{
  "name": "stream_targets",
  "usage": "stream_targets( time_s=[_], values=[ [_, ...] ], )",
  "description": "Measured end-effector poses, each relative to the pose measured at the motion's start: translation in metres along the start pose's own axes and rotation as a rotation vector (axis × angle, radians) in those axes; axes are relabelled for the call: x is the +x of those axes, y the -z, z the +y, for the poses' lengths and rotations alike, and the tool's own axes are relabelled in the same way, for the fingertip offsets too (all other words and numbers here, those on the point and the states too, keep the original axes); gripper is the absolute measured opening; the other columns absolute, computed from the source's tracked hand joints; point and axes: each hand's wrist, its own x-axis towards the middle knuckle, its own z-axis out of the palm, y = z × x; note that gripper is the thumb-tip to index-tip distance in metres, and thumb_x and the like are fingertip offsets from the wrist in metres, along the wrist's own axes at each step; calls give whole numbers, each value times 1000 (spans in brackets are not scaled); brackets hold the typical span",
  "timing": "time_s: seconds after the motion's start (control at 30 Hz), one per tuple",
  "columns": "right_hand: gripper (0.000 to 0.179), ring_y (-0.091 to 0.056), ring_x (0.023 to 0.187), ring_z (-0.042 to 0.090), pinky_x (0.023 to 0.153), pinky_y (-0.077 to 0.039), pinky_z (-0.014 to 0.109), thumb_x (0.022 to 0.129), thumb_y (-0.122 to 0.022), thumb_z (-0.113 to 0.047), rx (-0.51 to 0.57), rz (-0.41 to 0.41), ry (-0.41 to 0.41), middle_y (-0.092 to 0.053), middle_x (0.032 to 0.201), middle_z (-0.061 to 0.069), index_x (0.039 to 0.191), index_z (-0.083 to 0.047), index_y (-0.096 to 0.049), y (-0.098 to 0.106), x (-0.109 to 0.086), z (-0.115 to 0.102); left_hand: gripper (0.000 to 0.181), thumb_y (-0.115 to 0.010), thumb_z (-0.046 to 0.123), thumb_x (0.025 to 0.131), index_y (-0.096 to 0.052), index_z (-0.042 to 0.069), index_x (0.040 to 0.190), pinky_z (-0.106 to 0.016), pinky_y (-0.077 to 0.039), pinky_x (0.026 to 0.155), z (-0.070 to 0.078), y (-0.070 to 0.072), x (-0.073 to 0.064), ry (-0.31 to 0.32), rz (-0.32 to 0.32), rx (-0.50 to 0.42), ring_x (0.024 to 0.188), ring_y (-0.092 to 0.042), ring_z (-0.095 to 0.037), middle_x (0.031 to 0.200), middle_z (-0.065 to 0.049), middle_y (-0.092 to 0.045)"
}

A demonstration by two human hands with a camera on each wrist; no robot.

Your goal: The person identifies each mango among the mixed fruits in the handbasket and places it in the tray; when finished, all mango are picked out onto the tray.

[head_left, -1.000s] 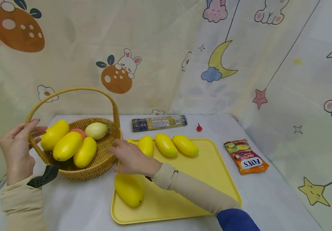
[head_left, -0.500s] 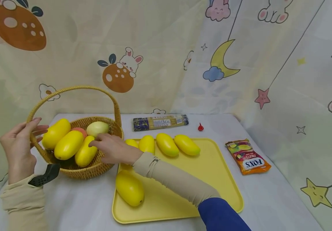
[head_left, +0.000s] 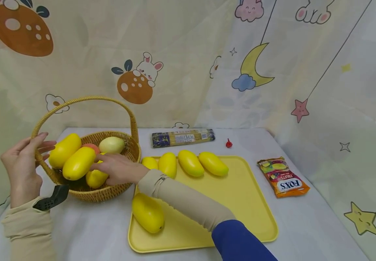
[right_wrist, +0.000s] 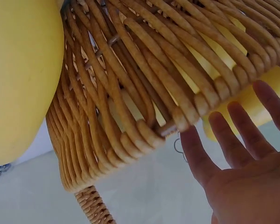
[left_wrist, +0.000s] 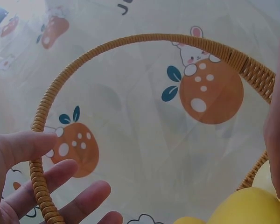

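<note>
My left hand (head_left: 21, 166) holds the handle (left_wrist: 130, 41) of a wicker basket (head_left: 98, 195), thumb on one side and fingers on the other. My right hand (head_left: 119, 168) reaches over the basket's right rim. Its fingertips are right at a yellow mango (head_left: 94, 179), which they partly hide. In the right wrist view the fingers (right_wrist: 233, 144) are straight and spread beside the wicker rim. Two more yellow mangoes (head_left: 78, 163), a pale green round fruit (head_left: 111, 145) and a reddish fruit (head_left: 91, 146) lie in the basket.
A yellow tray (head_left: 233, 195) beside the basket bears a row of yellow mangoes (head_left: 190, 163) and a larger yellow fruit (head_left: 148, 213). Behind lie a noodle packet (head_left: 183, 137) and a small red object (head_left: 228, 143). A FOX'S candy bag (head_left: 283, 177) lies right. Printed cloth hangs behind.
My right hand has moved left from the tray's edge over the rim to the nearest mango in the basket. My left hand stays on the handle. The head view has shifted slightly.
</note>
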Motion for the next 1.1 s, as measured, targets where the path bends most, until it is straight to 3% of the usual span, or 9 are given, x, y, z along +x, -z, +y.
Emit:
stream_targets(
  time_s=[0.5, 0.83, 0.97, 1.1],
  values=[
    [55, -46, 120, 4, 86, -43, 18, 88, -69, -31, -16, -110, -53, -40, 141, -9, 138, -34, -49, -12, 18, -1, 41, -84, 30, 72, -74, 7, 104, -23, -42, 70, 0, -2, 0, 6, 14, 9, 72, -66, -12, 76, 2, -72],
    [48, -37, 131, 4, 101, -39, 33, 92, -61, -42, -102, -200, -113, -41, 142, -16, 138, -41, -47, -17, 28, -5, 40, -84, 29, 73, -74, 6, 103, -22, -43, 65, 0, -1, -1, 6, 5, -2, 68, -67, -12, 75, 1, -72],
    [43, -37, 130, 5, 100, -37, 35, 93, -59, -45, -144, -212, -148, -41, 142, -19, 134, -45, -49, -18, 29, -4, 40, -84, 30, 73, -74, 7, 104, -22, -42, 66, 0, -1, -1, 1, 3, 3, 70, -67, -12, 76, 1, -72],
    [38, -42, 122, 6, 95, -38, 34, 93, -59, -42, -98, -226, -173, -47, 136, -18, 130, -44, -53, -19, 26, 0, 40, -84, 29, 73, -74, 6, 104, -23, -42, 66, -1, 0, 0, 1, 3, -4, 70, -67, -12, 75, 1, -73]
  ],
)
